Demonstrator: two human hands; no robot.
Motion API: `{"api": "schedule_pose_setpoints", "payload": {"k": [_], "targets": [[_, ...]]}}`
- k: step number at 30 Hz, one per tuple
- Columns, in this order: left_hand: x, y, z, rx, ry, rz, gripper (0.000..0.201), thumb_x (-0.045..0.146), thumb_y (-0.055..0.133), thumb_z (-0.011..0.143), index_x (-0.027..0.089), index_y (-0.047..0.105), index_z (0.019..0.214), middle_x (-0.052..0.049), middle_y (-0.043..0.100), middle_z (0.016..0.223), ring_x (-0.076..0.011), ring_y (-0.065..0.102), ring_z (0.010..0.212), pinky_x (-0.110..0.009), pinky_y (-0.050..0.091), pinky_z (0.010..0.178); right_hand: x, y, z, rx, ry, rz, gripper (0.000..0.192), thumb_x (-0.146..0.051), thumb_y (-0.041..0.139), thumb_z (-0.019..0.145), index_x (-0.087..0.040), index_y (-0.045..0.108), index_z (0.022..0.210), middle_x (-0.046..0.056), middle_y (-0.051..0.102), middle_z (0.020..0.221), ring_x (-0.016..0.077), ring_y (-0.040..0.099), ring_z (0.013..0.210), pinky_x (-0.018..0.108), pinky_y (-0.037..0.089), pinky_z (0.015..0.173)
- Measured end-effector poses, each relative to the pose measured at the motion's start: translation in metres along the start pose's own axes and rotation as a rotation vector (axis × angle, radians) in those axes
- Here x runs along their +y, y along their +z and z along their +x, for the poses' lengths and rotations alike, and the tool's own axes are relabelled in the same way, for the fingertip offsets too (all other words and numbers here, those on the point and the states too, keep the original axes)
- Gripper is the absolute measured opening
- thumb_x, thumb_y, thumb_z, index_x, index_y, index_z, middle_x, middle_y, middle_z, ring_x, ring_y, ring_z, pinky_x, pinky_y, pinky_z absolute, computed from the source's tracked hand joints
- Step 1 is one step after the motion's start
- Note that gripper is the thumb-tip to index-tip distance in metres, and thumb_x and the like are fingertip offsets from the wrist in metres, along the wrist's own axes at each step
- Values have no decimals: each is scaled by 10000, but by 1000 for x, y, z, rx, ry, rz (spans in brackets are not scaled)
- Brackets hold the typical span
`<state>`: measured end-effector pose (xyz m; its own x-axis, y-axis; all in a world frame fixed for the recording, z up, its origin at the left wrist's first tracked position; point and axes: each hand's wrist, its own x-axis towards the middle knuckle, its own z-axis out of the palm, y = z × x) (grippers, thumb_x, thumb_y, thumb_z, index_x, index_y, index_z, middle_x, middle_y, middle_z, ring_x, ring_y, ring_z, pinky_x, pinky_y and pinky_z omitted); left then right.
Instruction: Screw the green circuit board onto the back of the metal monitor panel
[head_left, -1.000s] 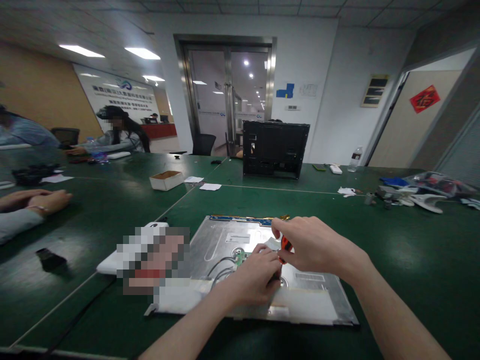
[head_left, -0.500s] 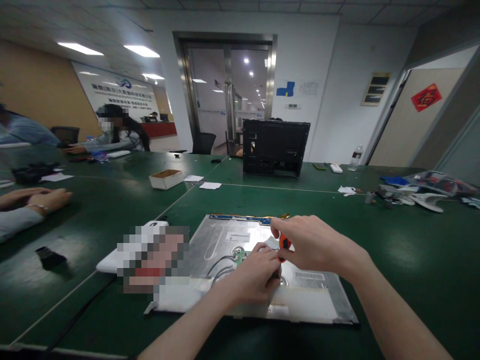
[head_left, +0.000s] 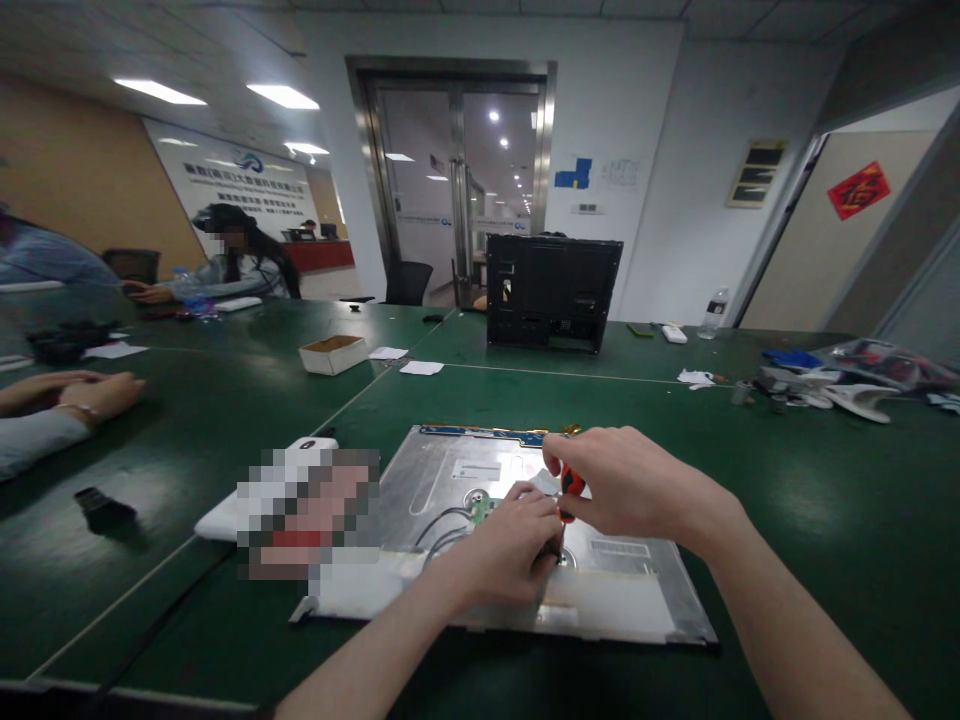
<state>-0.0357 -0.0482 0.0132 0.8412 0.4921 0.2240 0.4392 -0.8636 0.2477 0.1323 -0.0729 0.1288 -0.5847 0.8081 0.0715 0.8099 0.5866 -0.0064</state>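
A silver metal display panel (head_left: 442, 470) lies flat on the green table (head_left: 787, 520) in front of me, back side up, with grey wires and a small green circuit board (head_left: 480, 510) near its middle. My right hand (head_left: 626, 485) is closed around an orange-handled screwdriver (head_left: 570, 484), held upright over the panel. My left hand (head_left: 510, 550) rests curled on the panel just below the screwdriver, its fingers at the tool's lower end; what they grip is hidden.
A pixelated white object (head_left: 300, 510) lies left of the panel. A black computer chassis (head_left: 551, 293) stands further back. A white box (head_left: 333, 355), papers, a water bottle (head_left: 712, 314) and parts at the right edge. Another person's hands (head_left: 82, 392) rest at left; a person sits far left.
Both hands stay on the panel almost unmoved; the right hand with the screwdriver has shifted very slightly. The view has tilted a little.
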Motion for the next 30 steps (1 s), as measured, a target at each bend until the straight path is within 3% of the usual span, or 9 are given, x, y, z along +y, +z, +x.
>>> {"api": "schedule_pose_setpoints", "payload": {"k": [6,12,17,22,27,30], "targets": [[0,1,0,-17,-8,17,107,124,565,680,185,516,753,-31,614,931,-211,549,920,-366,343,910,-4,-4,-1,-13,-16,-3,147,-206,567,788,-214,552,935,18,689,833,172,601,686,262,266,518],[2,-1,1,-7,-18,2,99,118,571,674,184,521,728,-20,619,876,-201,561,872,-377,335,922,-5,-3,2,-23,102,-37,162,-381,579,831,-220,593,842,24,680,742,185,596,649,267,235,494],[0,0,1,-21,-20,18,89,134,579,687,184,528,740,-19,619,886,-200,558,883,-368,335,923,-4,-4,0,-3,24,-20,65,-262,567,820,-217,579,866,12,680,760,169,591,650,262,247,505],[-1,2,2,-21,-20,26,84,138,579,699,185,533,751,-30,618,926,-214,551,928,-370,337,925,-3,-3,-2,-15,-8,18,184,-232,589,787,-221,558,967,19,696,841,179,610,698,260,261,516],[0,2,2,-19,-27,-7,106,103,562,685,190,544,742,-16,610,870,-204,550,900,-363,338,923,-5,0,2,12,108,-64,203,-407,573,836,-212,585,891,35,684,756,196,614,658,268,220,492],[0,2,3,-23,-29,-10,105,113,571,689,189,542,755,-9,607,843,-197,549,881,-360,330,926,-6,0,3,21,126,-98,174,-367,531,867,-203,587,847,34,675,729,191,609,639,276,201,486]]}}
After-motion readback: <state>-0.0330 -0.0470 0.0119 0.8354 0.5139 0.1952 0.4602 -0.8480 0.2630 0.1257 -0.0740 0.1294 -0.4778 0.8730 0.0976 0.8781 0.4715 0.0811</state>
